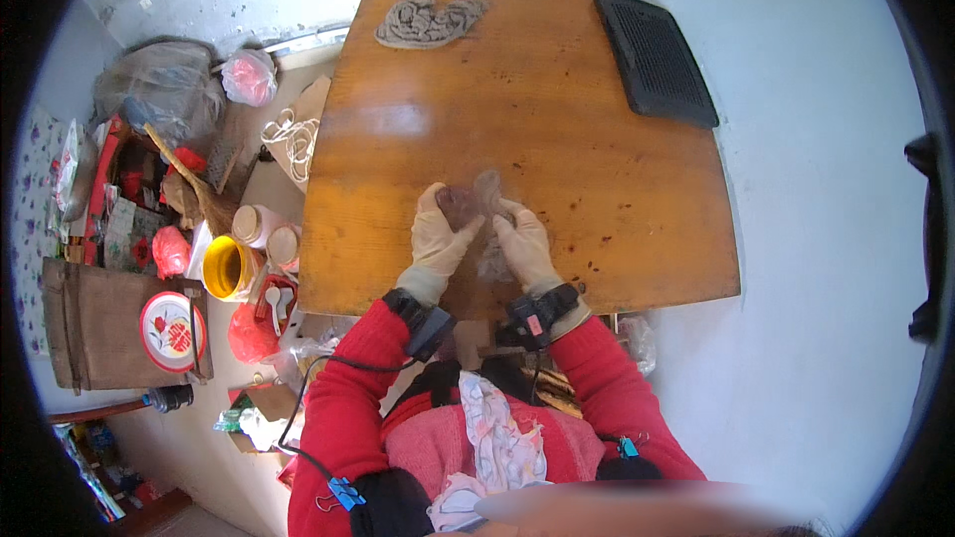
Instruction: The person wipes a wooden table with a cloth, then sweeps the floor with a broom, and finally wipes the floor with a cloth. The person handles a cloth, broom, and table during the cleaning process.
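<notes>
Both hands wear pale gloves and work close together near the front edge of a wooden table (418,149). My left hand (439,242) grips a reddish-brown rounded object (456,206); blur hides exactly what it is. Between finger and thumb, my right hand (524,239) pinches a thin grey cloth-like piece (489,186), which touches or nearly touches that object. More grey material (492,261) shows below, between the hands. Black devices are strapped to both wrists.
A bunched grey cloth (429,22) lies at the table's far left. At the far right sits a black ribbed plastic panel or tray (658,58). Left of the table stand a yellow bucket (226,267), lidded tubs (254,226) and a broom (198,183). A wall adjoins the right side.
</notes>
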Motion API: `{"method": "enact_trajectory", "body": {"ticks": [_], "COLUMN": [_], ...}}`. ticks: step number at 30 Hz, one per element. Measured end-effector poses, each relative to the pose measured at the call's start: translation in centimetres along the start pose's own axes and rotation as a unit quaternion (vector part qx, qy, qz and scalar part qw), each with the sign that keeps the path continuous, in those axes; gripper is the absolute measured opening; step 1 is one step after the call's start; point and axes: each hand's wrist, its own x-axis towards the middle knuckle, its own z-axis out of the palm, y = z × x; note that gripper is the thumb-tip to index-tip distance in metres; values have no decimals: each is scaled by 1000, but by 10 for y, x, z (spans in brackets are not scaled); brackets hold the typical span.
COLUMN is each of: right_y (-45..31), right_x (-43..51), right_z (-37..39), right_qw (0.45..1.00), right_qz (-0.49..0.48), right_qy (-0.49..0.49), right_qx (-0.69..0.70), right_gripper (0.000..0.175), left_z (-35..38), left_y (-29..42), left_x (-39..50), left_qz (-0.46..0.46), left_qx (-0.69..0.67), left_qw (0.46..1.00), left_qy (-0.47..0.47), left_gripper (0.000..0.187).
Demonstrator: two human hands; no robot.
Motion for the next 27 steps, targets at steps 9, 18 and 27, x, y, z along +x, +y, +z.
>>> {"method": "enact_trajectory", "body": {"ticks": [9,18,27], "right_y": [9,1,-4], "right_x": [-18,-29,1], "right_z": [18,8,-1], "right_qw": [953,949,987], "right_qz": [-268,-298,-154], "right_qy": [81,68,46], "right_qx": [-115,-73,-24], "right_gripper": [35,34,31], "left_z": [-23,-17,-15], "left_y": [3,11,1], "left_x": [3,-15,-15], "left_qz": [47,8,97], "left_qx": [-119,-195,45], "left_qw": [988,979,994], "left_qy": [-84,-66,-14], "left_gripper": [73,78,86]}}
